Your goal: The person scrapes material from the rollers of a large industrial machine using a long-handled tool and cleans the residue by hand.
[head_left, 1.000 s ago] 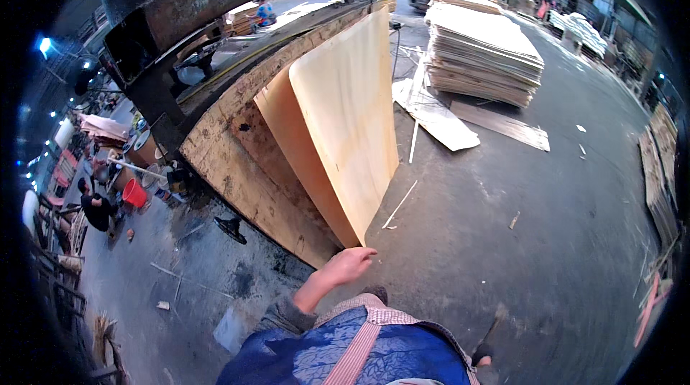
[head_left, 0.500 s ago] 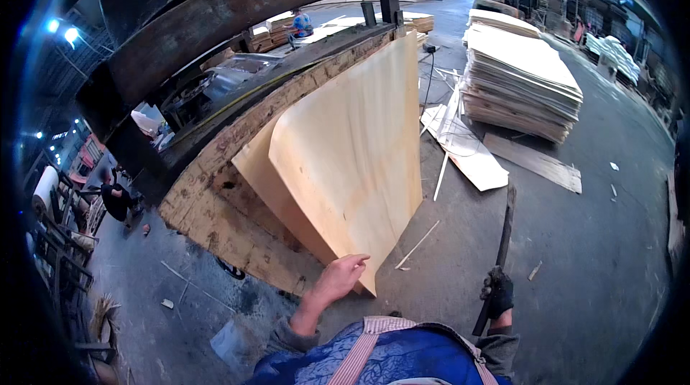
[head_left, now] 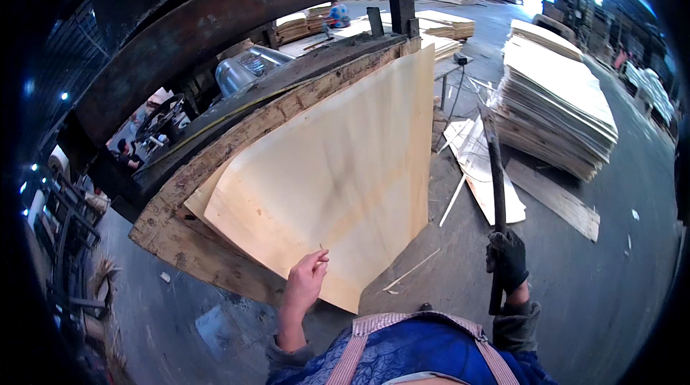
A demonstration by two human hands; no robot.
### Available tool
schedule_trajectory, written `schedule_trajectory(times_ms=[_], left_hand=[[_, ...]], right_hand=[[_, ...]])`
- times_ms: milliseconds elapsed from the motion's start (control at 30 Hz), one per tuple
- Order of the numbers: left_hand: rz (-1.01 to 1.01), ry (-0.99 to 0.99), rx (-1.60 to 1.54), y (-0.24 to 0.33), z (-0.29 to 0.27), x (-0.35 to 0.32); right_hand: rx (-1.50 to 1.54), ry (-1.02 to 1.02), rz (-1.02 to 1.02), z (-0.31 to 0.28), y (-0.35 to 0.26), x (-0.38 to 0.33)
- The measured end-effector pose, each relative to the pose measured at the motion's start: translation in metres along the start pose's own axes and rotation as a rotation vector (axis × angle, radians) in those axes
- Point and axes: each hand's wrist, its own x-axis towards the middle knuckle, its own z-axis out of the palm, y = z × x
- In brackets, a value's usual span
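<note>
Nearest, at the lower edge, is the wearer's blue garment with 2 pink striped straps; just above it at left the left grip, a bare hand with its fingers bent and drawn narrowly together, stands in front of the lower part of a large pale sheet, and I cannot tell whether it touches the sheet or pinches anything; at right the right grip, in a dark glove, is closed around the lower part of a long dark stick, which is held nearly upright; the pale sheet leans, tilted and slightly bowed, against a 2nd sheet whose edge shows at left, with a stained brown board behind both; a thin wood sliver lies on the grey floor between the sheet and the right grip; beyond the stick are white offcuts, a flat plank and a tall stack of sheets; behind the board rises a rusty metal beam; farther back, 1 person in blue is near low piles of wood.
</note>
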Motion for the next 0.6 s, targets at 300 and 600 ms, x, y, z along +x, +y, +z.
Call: schedule_trajectory(times_ms=[300,600], left_hand=[[-0.131,0.187,0.086,0.045,0.031,0.011],[-0.18,0.39,0.072,0.054,0.024,0.022]], right_hand=[[-0.03,-0.343,-0.025,0.013,-0.067,0.095],[-0.057,-0.511,-0.044,0.05,-0.094,0.132]])
